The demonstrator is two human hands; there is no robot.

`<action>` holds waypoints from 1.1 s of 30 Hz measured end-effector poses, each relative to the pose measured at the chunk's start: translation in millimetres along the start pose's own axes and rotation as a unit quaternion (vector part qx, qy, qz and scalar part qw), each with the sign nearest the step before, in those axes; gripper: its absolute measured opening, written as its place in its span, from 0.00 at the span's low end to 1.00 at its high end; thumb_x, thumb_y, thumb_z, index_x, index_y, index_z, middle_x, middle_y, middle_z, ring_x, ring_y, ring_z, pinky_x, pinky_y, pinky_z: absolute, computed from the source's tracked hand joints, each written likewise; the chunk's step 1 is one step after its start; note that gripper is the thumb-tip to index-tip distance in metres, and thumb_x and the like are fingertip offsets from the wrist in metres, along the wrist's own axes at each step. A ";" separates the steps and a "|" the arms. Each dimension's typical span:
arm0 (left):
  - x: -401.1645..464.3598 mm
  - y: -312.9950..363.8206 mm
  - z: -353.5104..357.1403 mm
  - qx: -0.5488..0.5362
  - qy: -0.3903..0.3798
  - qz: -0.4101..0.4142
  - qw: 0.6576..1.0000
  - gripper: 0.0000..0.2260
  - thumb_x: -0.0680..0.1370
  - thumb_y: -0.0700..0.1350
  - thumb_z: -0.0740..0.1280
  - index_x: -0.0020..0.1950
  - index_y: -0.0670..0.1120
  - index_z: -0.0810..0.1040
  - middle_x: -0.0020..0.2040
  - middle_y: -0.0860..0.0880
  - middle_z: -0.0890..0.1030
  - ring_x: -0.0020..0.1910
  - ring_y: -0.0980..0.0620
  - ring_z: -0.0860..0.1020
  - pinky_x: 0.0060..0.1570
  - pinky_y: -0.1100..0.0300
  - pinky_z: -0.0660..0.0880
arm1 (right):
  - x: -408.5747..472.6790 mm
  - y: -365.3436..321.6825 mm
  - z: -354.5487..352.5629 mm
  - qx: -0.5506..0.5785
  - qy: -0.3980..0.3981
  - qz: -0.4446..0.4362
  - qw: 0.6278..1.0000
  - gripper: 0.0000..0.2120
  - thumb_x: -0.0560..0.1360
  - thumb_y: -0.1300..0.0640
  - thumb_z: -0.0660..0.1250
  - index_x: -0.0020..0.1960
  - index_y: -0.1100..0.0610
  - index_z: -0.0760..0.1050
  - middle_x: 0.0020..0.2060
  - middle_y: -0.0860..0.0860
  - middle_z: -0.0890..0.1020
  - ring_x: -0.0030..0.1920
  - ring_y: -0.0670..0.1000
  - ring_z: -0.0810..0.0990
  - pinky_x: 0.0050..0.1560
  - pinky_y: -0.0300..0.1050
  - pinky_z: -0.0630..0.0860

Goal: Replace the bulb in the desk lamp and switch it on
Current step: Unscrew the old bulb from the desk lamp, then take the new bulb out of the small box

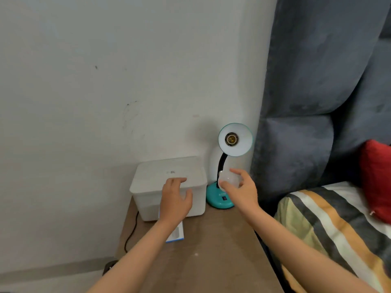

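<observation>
A teal desk lamp (220, 200) stands at the back of a brown bedside table (211, 250). Its shade (235, 139) tilts up toward me, and the brass socket (230, 140) inside holds no bulb. My right hand (241, 190) is closed around a white bulb (229, 179), held in front of the lamp's black neck and above its base. My left hand (176, 198) hovers with fingers spread over the front of a white plastic box (167, 176), holding nothing.
A blue-and-white bulb carton (176, 235) lies on the table under my left forearm. A black cable (131, 233) hangs down the table's left side. A grey padded headboard (313, 102), striped bedding (330, 225) and a red cushion (376, 178) are at the right.
</observation>
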State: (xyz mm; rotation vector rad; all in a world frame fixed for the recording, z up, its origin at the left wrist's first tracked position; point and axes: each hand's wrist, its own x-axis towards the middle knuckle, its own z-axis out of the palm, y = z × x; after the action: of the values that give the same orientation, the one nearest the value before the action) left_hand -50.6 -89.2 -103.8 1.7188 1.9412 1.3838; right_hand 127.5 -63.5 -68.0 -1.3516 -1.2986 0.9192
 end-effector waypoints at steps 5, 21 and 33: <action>-39.1 -42.6 -13.1 0.054 0.004 -0.083 0.995 0.18 0.74 0.46 0.68 0.62 0.45 0.73 0.60 0.46 0.71 0.60 0.48 0.71 0.53 0.62 0.65 | -37.8 29.8 32.3 -0.038 -0.033 0.062 0.997 0.21 0.66 0.58 0.74 0.56 0.52 0.71 0.45 0.51 0.76 0.45 0.52 0.76 0.47 0.47 0.76; -55.0 -78.4 -5.0 -0.056 0.014 -0.200 0.978 0.14 0.70 0.46 0.74 0.55 0.49 0.77 0.48 0.52 0.80 0.48 0.53 0.78 0.38 0.67 0.70 | -61.3 97.1 104.3 -0.130 -0.076 0.182 0.972 0.20 0.69 0.53 0.72 0.56 0.58 0.70 0.57 0.57 0.77 0.53 0.56 0.77 0.34 0.40 0.69; -51.2 -92.6 0.7 -0.076 0.032 -0.220 0.972 0.21 0.68 0.47 0.76 0.58 0.46 0.75 0.55 0.49 0.80 0.53 0.52 0.77 0.47 0.62 0.73 | -59.0 89.8 110.7 -0.115 -0.077 -0.096 0.986 0.13 0.74 0.61 0.66 0.58 0.59 0.74 0.52 0.52 0.79 0.51 0.48 0.78 0.48 0.32 0.73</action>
State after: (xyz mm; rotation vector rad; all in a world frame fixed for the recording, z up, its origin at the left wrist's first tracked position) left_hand -96.6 -122.1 -193.2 1.0980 2.0255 1.3844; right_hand 32.3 -97.0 -184.7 -1.3214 -1.6639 0.7704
